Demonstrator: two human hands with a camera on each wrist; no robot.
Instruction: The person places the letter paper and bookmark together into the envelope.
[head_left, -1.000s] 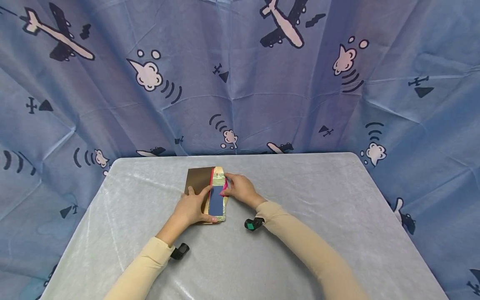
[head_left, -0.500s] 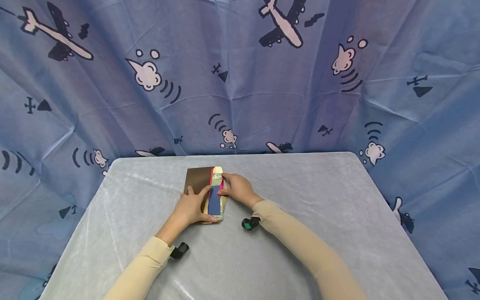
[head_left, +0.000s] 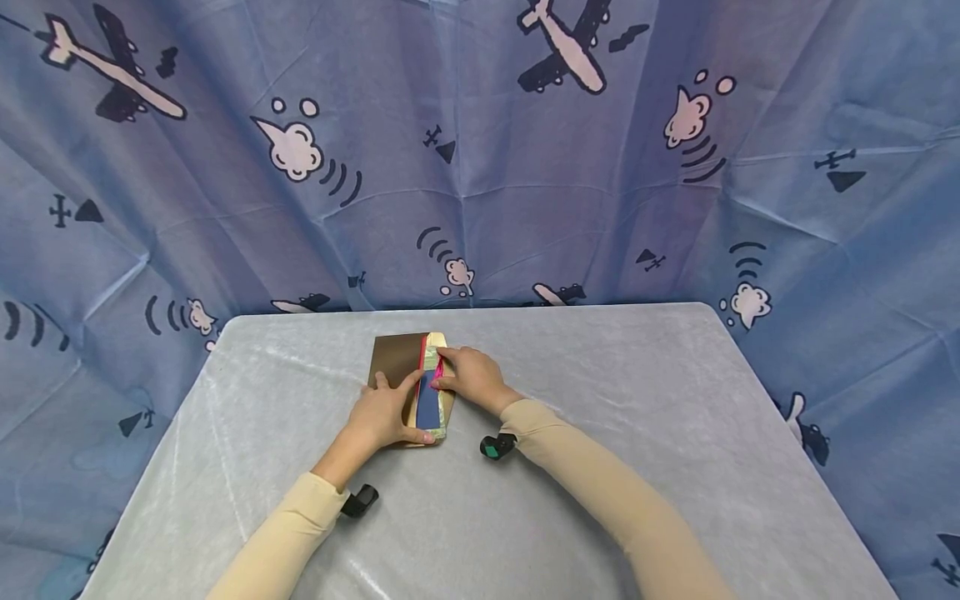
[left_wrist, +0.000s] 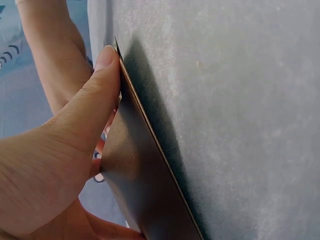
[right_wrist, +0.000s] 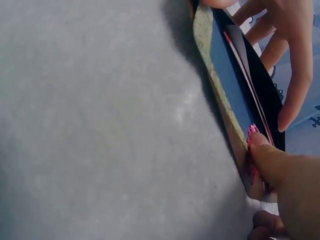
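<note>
On the table lies a flat, brown-covered folder-like item (head_left: 396,357). Along its right side runs a patterned pale strip (head_left: 434,356) with a dark blue panel (head_left: 428,406) and a red edge. My left hand (head_left: 378,412) is spread over the brown cover, thumb at the near end and index finger beside the blue panel. At the right edge, my right hand (head_left: 474,377) pinches a bright pink braided cord (right_wrist: 252,131) between thumb and fingers. In the right wrist view the thumb presses the cord against the blue panel. The fingers behind the edge are partly hidden.
A grey-white cloth covers the table (head_left: 615,400). Behind its far edge hangs a blue curtain (head_left: 480,158) printed with airplanes. Black wrist cameras sit at both cuffs, close above the tabletop.
My right hand has shifted slightly left with the pink cord, further onto the blue panel. The patterned strip has also moved a little left. My left hand has stayed nearly still.
</note>
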